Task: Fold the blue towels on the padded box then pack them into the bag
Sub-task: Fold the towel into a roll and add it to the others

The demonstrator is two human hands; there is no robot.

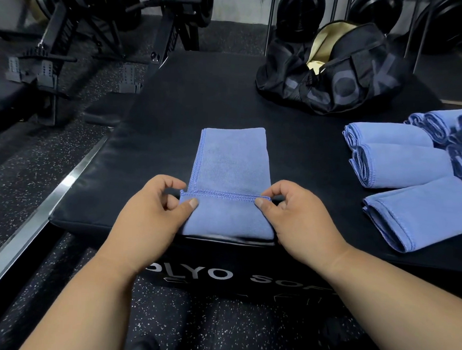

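Observation:
A blue towel (230,161), folded into a long strip, lies on the black padded box (174,107) with its near end turned back over itself. My left hand (150,211) pinches the left corner of that turned-back hem. My right hand (296,216) pinches the right corner. Several folded blue towels (398,165) lie in a pile at the box's right side. A black duffel bag (333,76) with a pale lining stands unzipped at the far right of the box.
Black rowing machines (58,51) stand on the speckled rubber floor to the left. Weight plates on a rack (301,12) line the back wall behind the bag. A metal strip (40,215) runs along the floor left of the box.

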